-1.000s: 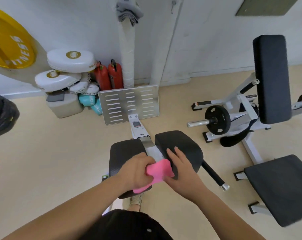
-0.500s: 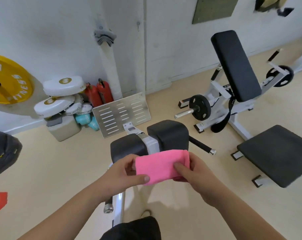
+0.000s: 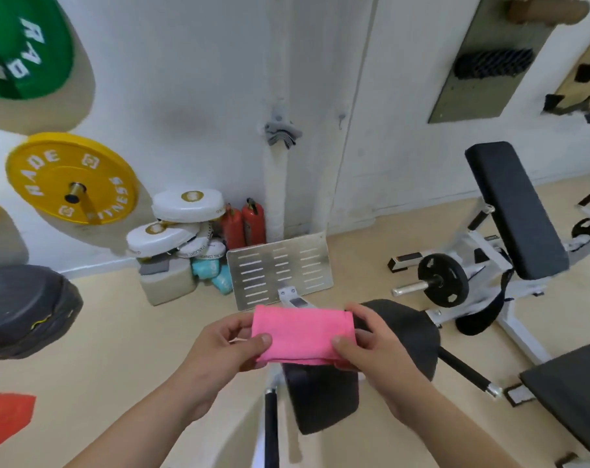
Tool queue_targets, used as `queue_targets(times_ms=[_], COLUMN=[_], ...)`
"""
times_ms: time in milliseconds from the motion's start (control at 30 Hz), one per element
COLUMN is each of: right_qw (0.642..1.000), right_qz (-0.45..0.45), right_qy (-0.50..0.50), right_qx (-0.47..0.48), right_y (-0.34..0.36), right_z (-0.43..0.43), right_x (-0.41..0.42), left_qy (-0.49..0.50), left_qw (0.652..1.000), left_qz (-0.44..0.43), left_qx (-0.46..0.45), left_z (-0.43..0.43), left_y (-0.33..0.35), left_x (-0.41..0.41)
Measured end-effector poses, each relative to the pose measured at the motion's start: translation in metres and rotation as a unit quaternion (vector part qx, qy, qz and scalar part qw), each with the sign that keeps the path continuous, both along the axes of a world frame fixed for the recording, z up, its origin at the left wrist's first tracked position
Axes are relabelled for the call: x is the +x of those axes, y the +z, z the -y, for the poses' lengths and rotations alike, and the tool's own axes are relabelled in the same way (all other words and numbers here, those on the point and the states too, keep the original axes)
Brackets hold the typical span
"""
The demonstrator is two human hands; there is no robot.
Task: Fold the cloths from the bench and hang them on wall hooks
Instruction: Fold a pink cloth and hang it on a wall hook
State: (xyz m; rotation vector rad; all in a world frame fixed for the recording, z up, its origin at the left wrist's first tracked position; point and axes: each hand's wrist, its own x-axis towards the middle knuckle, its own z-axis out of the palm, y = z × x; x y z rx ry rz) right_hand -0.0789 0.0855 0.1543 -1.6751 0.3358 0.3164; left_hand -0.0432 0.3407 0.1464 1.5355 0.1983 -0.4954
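The left hand pinches the left edge of the pink cloth, thumb on top and fingers curled under. The right hand pinches the right edge the same way. The cloth is folded into a small flat block and is held up in the air between the two hands, above the black bench pads. It looks soft, light and floppy. I think it would fall open if let go, so holding both ends of the fold seems the best way. It should not slip or break. Past the hands, grey cloths already hang on the white wall, with a small wall hook near them. A second ago the cloth was a bunched lump pressed on the bench. Now it is folded neat and lifted up, and more of the wall shows.
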Motion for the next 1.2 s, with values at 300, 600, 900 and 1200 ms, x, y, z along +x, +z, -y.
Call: queue_targets(times_ms=[300, 600, 900, 1200], right_qw=[0.998, 0.994, 0.98, 0.975], right_qz=[0.053, 0.057, 0.086, 0.114], right_qy=[-0.002, -0.093, -0.162, -0.187], right_qx=[0.02, -0.022, -0.078, -0.037], right_y=[-0.002, 0.037, 0.045, 0.056], right_z=[-0.239, -0.234, -0.119, -0.031], right_x=[0.19, 0.295, 0.411, 0.553], left_qy=[0.044, -0.034, -0.139, -0.155], left_qw=[0.998, 0.998, 0.985, 0.983], left_qz=[0.022, 0.04, 0.092, 0.08], left_qx=[0.028, 0.025, 0.041, 0.06], left_z=[-0.216, -0.199, -0.083, 0.01], left_y=[0.006, 0.033, 0.05, 0.065], left_x=[0.165, 0.322, 0.47, 0.611])
